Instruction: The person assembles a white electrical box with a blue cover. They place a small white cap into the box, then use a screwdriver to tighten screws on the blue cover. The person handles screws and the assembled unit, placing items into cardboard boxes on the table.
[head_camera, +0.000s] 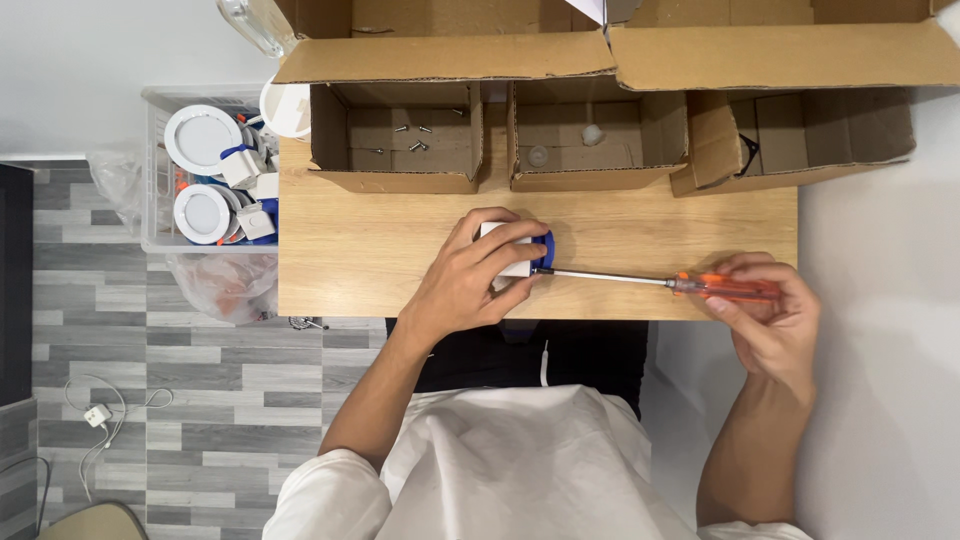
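The screwdriver (660, 281) lies level above the near edge of the wooden table (350, 250), its long axis running left to right, the metal tip pointing left into a small white box with a blue part (520, 250). The right hand (765, 310) is closed around the orange handle at the table's right end. The left hand (475, 280) is curled over the white box, fingers wrapped on its top and sides, pressing it to the table. Behind stand three open cardboard boxes (400, 150); the left one holds loose screws (412, 138). A clear bin (155, 170) of round white lamps sits left of the table.
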